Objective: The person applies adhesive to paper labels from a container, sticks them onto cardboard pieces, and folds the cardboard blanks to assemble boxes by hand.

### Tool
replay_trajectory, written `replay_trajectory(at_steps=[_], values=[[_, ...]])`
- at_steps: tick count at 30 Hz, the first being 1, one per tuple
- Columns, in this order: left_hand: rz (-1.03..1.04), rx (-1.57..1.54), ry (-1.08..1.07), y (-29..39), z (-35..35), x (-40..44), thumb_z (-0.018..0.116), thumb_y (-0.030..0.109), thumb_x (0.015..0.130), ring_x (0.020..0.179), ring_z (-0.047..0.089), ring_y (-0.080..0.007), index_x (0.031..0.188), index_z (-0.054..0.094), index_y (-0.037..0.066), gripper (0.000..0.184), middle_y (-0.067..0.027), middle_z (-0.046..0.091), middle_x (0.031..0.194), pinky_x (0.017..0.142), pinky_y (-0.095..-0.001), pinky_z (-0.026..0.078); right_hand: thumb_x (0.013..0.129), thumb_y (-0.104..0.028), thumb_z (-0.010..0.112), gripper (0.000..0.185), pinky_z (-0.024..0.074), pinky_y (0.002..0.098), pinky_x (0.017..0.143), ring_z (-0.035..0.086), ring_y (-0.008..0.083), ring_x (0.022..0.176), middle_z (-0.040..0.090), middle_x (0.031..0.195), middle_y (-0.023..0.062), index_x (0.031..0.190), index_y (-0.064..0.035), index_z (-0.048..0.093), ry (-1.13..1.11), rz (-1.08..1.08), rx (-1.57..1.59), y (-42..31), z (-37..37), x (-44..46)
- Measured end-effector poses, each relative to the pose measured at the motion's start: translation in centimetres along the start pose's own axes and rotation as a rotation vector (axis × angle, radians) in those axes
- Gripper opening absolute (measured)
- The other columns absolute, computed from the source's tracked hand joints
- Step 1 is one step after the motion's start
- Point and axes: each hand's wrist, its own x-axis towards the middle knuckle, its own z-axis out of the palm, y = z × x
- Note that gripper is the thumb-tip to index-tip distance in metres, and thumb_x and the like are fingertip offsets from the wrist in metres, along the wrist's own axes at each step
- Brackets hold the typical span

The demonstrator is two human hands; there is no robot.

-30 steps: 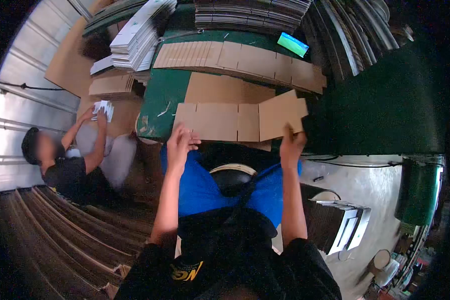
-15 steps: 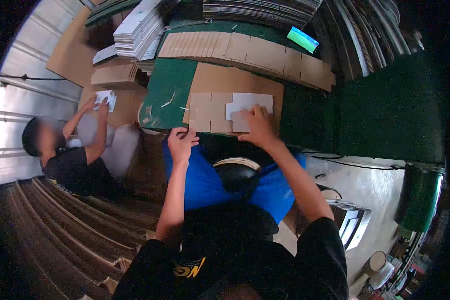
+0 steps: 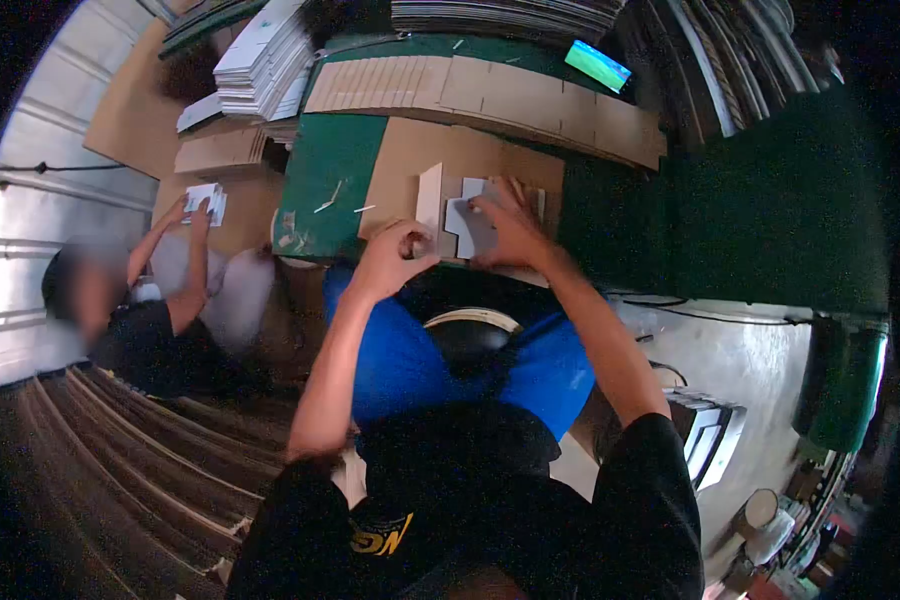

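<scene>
The cardboard blank [image 3: 452, 187] lies near the middle of the worktop's near edge, matte and tan, its left panel [image 3: 430, 195] folded up. The worktop [image 3: 332, 165] itself is broad, flat and dark green. Under the blank spreads a plain brown sheet [image 3: 405, 145], wide and smooth-faced. Beyond it, a long low row of slotted cardboard [image 3: 530, 95] runs toward the right (its left part shows close, even ridges). At the far left corner stands a stack of white-faced board [image 3: 255, 60], thin layers with crisp edges. To the left of the worktop, a co-worker [image 3: 135, 320] handles small white pieces [image 3: 205, 202]. A bright rectangular screen [image 3: 598, 66] sits toward the far right corner.

The right hand [image 3: 515, 225] is spread wide, thumb and fingers touching a pale, step-edged insert [image 3: 467, 225] on the blank. The left hand [image 3: 395, 262] curls its thumb and fingers into a narrow ring at the near end of the raised panel (whether they pinch it, I cannot tell). Smallest is a thin white sliver [image 3: 365, 209], left of the blank.
</scene>
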Motion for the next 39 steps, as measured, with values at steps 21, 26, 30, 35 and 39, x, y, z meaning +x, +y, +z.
replay_trajectory(at_steps=[21,26,30,35,39], values=[[0.269,0.649,-0.207,-0.3,-1.5,6.3,0.082,0.061,0.059,0.146,0.02,-0.0368,0.151,0.036,0.025,0.109,-0.0102,0.022,0.159,0.115,-0.0574,0.019,0.05,-0.051,0.09,0.087,0.0219,0.0515,0.116,0.023,0.046,0.142,0.026,0.155,0.0248,0.127,-0.0221,0.062,0.051,-0.039,0.065,2.6,2.1,-1.1],[0.29,0.639,-0.222,-1.2,-0.8,6.4,0.074,0.062,0.072,0.147,0.019,-0.0358,0.152,0.035,0.026,0.096,-0.0105,0.022,0.16,0.116,-0.0569,0.017,0.049,-0.055,0.088,0.088,0.0184,0.0548,0.115,0.025,0.0455,0.14,0.029,0.154,0.0239,0.128,-0.0234,0.062,0.066,0.001,0.018,1.7,1.6,-1.4],[0.306,0.675,-0.208,-0.8,-0.8,6.4,0.069,0.06,0.078,0.148,0.016,-0.0342,0.152,0.035,0.024,0.089,-0.0115,0.019,0.161,0.116,-0.0553,0.015,0.05,-0.055,0.086,0.093,0.0153,0.057,0.115,0.025,0.0442,0.14,0.031,0.152,0.023,0.134,-0.0286,0.058,0.044,0.016,-0.042,1.5,1.7,-1.1],[0.308,0.663,-0.219,-2.2,-0.3,6.7,0.067,0.063,0.079,0.149,0.013,-0.0336,0.153,0.032,0.025,0.09,-0.0109,0.014,0.163,0.117,-0.0556,0.013,0.05,-0.052,0.087,0.103,0.0154,0.0581,0.115,0.023,0.0462,0.14,0.023,0.155,0.0227,0.144,-0.0368,0.046,-0.033,0.048,-0.098,-0.5,0.3,-0.4],[0.307,0.67,-0.211,-3.0,-0.1,7.1,0.068,0.064,0.078,0.15,0.012,-0.0331,0.153,0.032,0.024,0.092,-0.0106,0.015,0.163,0.117,-0.057,0.012,0.052,-0.044,0.089,0.107,0.0152,0.0612,0.115,0.017,0.0507,0.141,0.014,0.157,0.0243,0.147,-0.0402,0.041,-0.062,0.045,0.01,0.3,1.5,0.1]])
